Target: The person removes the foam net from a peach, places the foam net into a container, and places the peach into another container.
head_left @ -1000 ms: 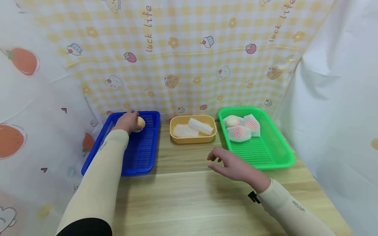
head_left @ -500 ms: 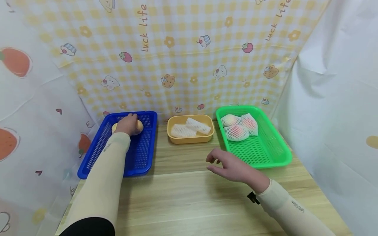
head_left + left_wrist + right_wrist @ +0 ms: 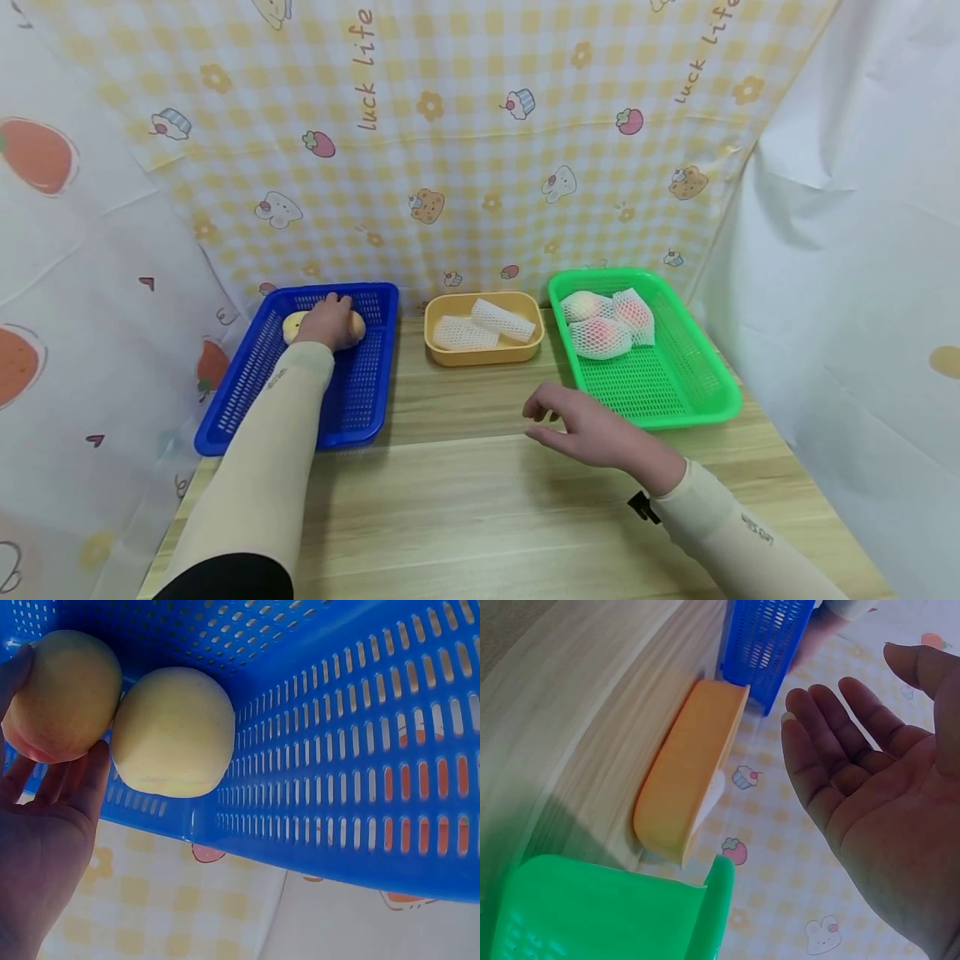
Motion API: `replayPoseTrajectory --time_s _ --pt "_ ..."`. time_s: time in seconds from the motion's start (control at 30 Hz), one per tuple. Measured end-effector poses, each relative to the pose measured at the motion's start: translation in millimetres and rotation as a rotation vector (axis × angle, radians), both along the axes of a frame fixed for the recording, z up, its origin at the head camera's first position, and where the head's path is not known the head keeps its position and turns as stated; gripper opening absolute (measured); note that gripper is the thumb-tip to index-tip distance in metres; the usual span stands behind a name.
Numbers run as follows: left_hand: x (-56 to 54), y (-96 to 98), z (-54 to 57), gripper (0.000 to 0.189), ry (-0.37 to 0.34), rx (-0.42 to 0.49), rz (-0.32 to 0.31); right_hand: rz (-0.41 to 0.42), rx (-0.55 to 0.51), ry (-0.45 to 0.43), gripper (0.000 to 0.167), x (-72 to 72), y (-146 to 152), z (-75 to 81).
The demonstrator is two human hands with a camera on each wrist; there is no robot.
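Inside the blue basket (image 3: 352, 408), my left hand (image 3: 327, 322) grips a pale yellow peach (image 3: 71, 690) with a pinkish end. In the left wrist view the thumb and fingers go around its sides. A second peach (image 3: 174, 731) sits right beside it, against the basket's wall; from the head view only its edge shows left of the hand. My right hand (image 3: 588, 423) hovers over the table by the green basket's near left corner, fingers loosely bent, with nothing in it.
The green basket (image 3: 660, 396) at right bears several peaches (image 3: 602, 336) in white foam nets. Between the baskets stands a small yellow tray (image 3: 483, 358) with two foam nets (image 3: 504, 319). A checked cloth (image 3: 465, 150) hangs behind the wooden table (image 3: 450, 517).
My left hand has shifted slightly down within the blue basket, and the second peach has come into view left of it. The right hand has stayed nearly still. The head view has turned slightly.
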State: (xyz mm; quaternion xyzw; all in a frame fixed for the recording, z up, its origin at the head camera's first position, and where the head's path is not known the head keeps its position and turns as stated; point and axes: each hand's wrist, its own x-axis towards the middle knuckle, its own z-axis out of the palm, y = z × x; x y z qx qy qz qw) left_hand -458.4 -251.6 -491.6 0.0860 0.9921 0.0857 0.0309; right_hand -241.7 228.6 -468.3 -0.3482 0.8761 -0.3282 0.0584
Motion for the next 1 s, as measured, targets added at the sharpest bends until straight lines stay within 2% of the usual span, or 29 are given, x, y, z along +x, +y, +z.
replayPoseTrajectory --time_s 0.4,0.53,0.63,0.77,0.87,1.0 --pt "6.2 1.3 -1.3 0.071 0.013 -0.022 -0.003 0.004 0.007 -0.001 0.019 1.4 -2 -0.8" --pt "7.0 1.0 0.5 0.075 -0.001 -0.024 0.008 0.008 0.014 0.004 0.018 1.2 -2 -2.1" --pt "7.3 2.9 9.2 0.076 -0.019 -0.014 0.017 0.014 0.01 -0.003 0.018 0.8 -2 -3.2" --pt "8.5 11.3 29.9 0.063 -0.029 0.05 0.012 0.01 0.004 -0.021 0.019 0.2 -1 -4.0" --pt "12.2 20.9 44.5 0.051 -0.018 0.115 -0.021 0.008 0.004 -0.023 0.019 -0.2 0 -3.5" --pt "20.5 31.2 55.6 0.037 0.015 0.159 -0.071 0.008 0.007 -0.023 0.019 -0.1 0 -3.3"
